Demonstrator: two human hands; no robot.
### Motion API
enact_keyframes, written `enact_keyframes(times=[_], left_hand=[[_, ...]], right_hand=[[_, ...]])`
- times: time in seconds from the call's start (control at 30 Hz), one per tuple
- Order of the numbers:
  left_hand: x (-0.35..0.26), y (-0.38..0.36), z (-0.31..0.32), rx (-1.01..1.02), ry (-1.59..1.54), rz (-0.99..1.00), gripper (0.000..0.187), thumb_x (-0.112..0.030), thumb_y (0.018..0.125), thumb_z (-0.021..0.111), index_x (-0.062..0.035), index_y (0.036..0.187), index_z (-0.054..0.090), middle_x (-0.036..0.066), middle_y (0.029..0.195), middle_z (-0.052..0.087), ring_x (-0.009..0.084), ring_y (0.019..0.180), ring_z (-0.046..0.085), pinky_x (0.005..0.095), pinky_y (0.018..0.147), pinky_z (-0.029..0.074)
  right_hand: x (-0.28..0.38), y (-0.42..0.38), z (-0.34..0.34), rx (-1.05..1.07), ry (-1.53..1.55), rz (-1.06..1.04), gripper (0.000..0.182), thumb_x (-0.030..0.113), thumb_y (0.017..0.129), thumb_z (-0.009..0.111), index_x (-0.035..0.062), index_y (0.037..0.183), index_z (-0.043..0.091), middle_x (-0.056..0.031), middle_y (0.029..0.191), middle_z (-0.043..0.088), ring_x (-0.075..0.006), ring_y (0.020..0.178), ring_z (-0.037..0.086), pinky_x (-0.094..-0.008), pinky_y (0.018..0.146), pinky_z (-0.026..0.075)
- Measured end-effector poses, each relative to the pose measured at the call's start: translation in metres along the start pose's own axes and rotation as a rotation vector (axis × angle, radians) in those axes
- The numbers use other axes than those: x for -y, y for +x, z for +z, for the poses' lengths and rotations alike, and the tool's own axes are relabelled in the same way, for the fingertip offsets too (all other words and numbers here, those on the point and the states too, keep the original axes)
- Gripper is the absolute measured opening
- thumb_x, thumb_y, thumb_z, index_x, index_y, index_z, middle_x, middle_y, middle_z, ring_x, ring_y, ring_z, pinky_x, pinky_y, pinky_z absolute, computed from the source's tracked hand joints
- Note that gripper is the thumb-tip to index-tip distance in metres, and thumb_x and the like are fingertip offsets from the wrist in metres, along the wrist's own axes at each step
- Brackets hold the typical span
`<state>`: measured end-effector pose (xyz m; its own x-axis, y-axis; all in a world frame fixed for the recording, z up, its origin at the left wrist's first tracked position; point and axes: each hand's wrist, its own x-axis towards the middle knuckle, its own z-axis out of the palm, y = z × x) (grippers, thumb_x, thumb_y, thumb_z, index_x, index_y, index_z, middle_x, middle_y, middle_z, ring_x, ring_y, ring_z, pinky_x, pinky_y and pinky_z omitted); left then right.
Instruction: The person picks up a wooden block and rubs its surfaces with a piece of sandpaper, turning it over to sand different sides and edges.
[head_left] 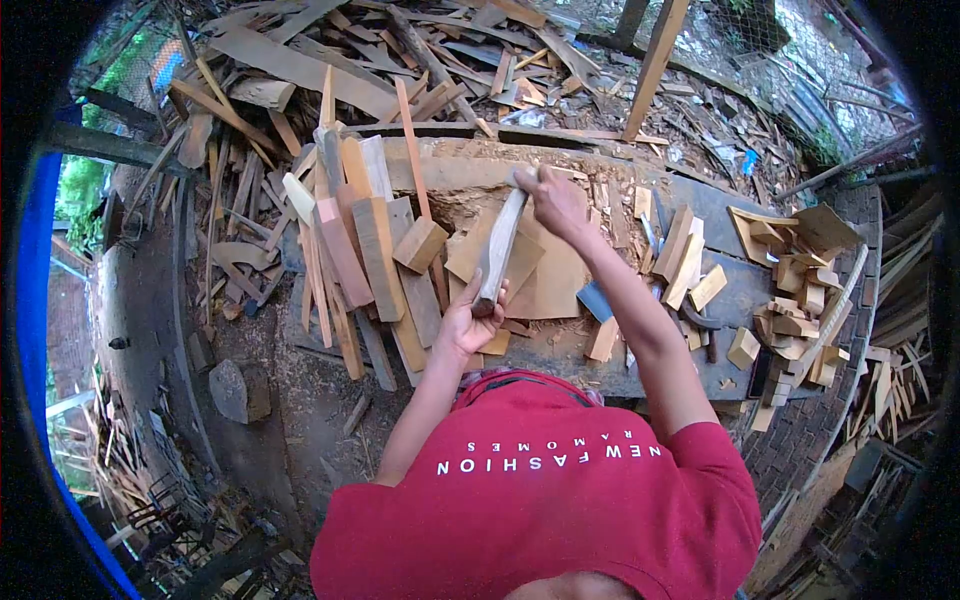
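A long, slightly curved piece of grey weathered wood [503, 235] is held at a slant above the workbench. My left hand [472, 322] is closed round its lower, near end. At the upper, far end, the fingers of my right hand [560, 205] are closed on the wood; whether they also hold something small cannot be made out. Beneath it lie flat square pieces of tan board [555, 280]. Left of the held piece, a small wood block [420, 244] rests against upright-leaning planks [378, 255].
Cut wood blocks [708, 288] lie right of my right arm, near a dark curved-handled tool [700, 318]. A heap of offcuts [795, 300] fills the bench's right end. Scrap wood [300, 65] is piled behind. A log stump [240, 390] stands on the ground at left.
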<state>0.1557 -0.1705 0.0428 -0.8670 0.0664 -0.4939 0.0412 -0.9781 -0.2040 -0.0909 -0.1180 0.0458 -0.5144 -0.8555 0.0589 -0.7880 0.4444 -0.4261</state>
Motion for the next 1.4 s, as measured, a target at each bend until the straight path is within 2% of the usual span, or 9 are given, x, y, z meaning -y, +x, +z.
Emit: enact_keyframes(times=[0.23,0.37,0.47,0.73,0.87,1.07,1.13,1.27,1.4], left_hand=[[0.006,0.003,0.004,-0.009,0.016,0.060,0.036,-0.033,0.091,0.055,-0.0019,0.110,0.056,0.010,0.095,0.062,0.0206,0.082,0.063,0.0296,0.063,0.056],[0.014,0.003,0.009,-0.276,-0.038,0.228,0.032,-0.029,0.093,0.051,-0.0044,0.114,0.053,0.011,0.098,0.061,0.0215,0.084,0.062,0.0310,0.065,0.056],[0.002,0.000,0.003,-0.004,-0.096,0.028,0.033,-0.028,0.092,0.054,-0.0028,0.114,0.053,0.012,0.099,0.060,0.0218,0.084,0.062,0.0306,0.067,0.055],[0.000,-0.003,0.000,-0.040,-0.293,-0.062,0.037,-0.030,0.091,0.055,-0.0026,0.115,0.053,0.012,0.104,0.058,0.0219,0.084,0.062,0.0303,0.066,0.055],[0.001,0.000,-0.006,-0.004,0.016,-0.026,0.040,-0.038,0.091,0.052,-0.0051,0.113,0.054,0.009,0.100,0.059,0.0204,0.083,0.061,0.0322,0.067,0.053],[0.010,-0.007,0.040,-0.261,0.643,0.157,0.061,-0.067,0.082,0.047,-0.0167,0.117,0.052,0.002,0.094,0.060,0.0173,0.080,0.059,0.0301,0.064,0.047],[-0.004,0.005,0.026,-0.114,0.616,0.124,0.064,-0.063,0.085,0.045,-0.0192,0.132,0.041,0.002,0.115,0.054,0.0177,0.096,0.054,0.0311,0.073,0.045],[0.007,0.005,0.044,-0.181,0.669,0.226,0.065,-0.070,0.080,0.045,-0.0156,0.114,0.053,0.001,0.092,0.060,0.0178,0.072,0.058,0.0303,0.057,0.044],[0.000,0.000,0.048,0.175,0.220,-0.041,0.062,-0.068,0.081,0.046,-0.0160,0.114,0.054,0.002,0.095,0.060,0.0195,0.073,0.058,0.0327,0.057,0.046]], right_hand=[[0.083,-0.104,-0.040,-0.044,0.240,-0.307,0.058,-0.003,0.069,0.057,0.0171,0.123,0.056,-0.0147,0.099,0.050,-0.0320,0.088,0.054,-0.0388,0.067,0.049],[0.079,-0.112,-0.037,-0.062,0.226,-0.401,0.059,-0.003,0.068,0.057,0.0192,0.123,0.057,-0.0121,0.096,0.050,-0.0311,0.087,0.053,-0.0384,0.068,0.049],[0.057,-0.080,-0.019,-0.117,0.198,-0.345,0.056,-0.002,0.071,0.056,0.0208,0.122,0.058,-0.0117,0.098,0.050,-0.0311,0.088,0.053,-0.0391,0.069,0.049],[0.014,-0.020,-0.014,-0.257,0.276,0.037,0.049,-0.004,0.074,0.047,0.0182,0.115,0.063,-0.0153,0.085,0.055,-0.0331,0.080,0.056,-0.0403,0.070,0.048],[0.049,-0.067,0.000,-0.270,0.289,-0.305,0.049,-0.003,0.075,0.053,0.0155,0.119,0.060,-0.0150,0.087,0.054,-0.0312,0.080,0.056,-0.0382,0.068,0.047],[0.068,-0.095,-0.002,-0.176,0.160,-0.300,0.058,0.007,0.071,0.062,0.0188,0.127,0.052,-0.0144,0.100,0.048,-0.0322,0.091,0.054,-0.0392,0.071,0.050],[0.070,-0.093,0.002,-0.219,0.209,-0.302,0.058,0.007,0.071,0.063,0.0189,0.127,0.051,-0.0144,0.099,0.048,-0.0326,0.092,0.054,-0.0399,0.071,0.050],[0.071,-0.090,0.010,-0.340,0.400,-0.271,0.061,0.005,0.070,0.067,0.0180,0.127,0.052,-0.0157,0.100,0.052,-0.0338,0.087,0.054,-0.0399,0.072,0.048],[0.083,-0.114,0.005,-0.303,0.461,-0.304,0.064,0.011,0.067,0.071,0.0171,0.128,0.051,-0.0145,0.097,0.052,-0.0322,0.086,0.055,-0.0391,0.072,0.047]])
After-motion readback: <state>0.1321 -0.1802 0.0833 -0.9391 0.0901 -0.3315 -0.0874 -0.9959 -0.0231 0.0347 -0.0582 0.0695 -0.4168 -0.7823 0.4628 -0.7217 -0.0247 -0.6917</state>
